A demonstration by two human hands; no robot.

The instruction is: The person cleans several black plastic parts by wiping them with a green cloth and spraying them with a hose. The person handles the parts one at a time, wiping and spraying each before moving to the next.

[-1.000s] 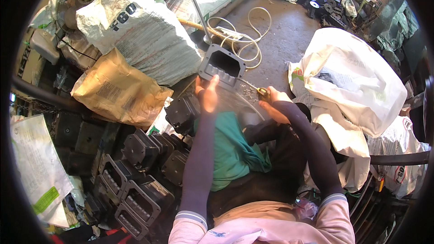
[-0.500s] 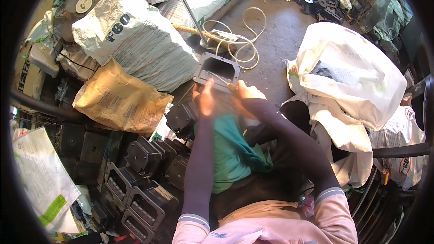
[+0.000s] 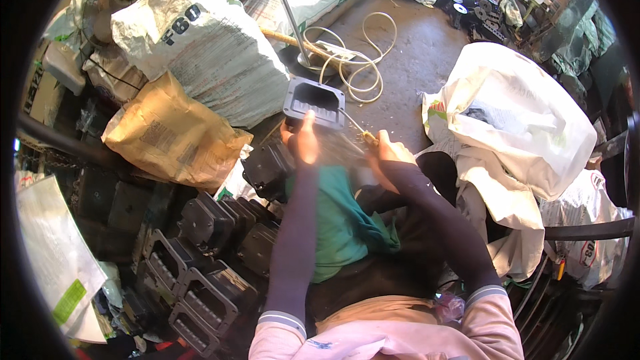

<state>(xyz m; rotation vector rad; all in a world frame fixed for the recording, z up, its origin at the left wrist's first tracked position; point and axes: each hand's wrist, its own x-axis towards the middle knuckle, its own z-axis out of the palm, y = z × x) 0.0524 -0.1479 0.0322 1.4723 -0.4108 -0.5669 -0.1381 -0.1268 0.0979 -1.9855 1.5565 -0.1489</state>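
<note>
green cloth (image 3: 343, 230) lies over the seated person's lap, nearest the body. to its left, near, black housings (image 3: 200, 221) stand packed together, several with their open, flanged mouths facing up; the count cannot be made out in the shadow. ahead of the lap, the right hand (image 3: 393, 153) has its fingers closed on the yellowish handle of a slim hand tool (image 3: 369, 138). the tool's thin shaft slants far and left to the right edge of a dark grey housing (image 3: 315, 107); whether its tip touches cannot be told. this housing is held up in front of the person, centre of scene, its opening and ribbed inner wall in view. the left hand (image 3: 303, 139) grips its near side, thumb up against the rim, the other fingers mostly hidden beneath.

to the left, a creased brown paper sack (image 3: 175, 135) leans beside the near housings. to the right, a large white sack (image 3: 533, 140) stands with its mouth open. farther left is a bulky printed white sack (image 3: 213, 53). beyond the held housing, a pale cable (image 3: 379, 87) lies looped on the grey floor (image 3: 427, 47). a heap of black parts (image 3: 470, 3) sits far right.
</note>
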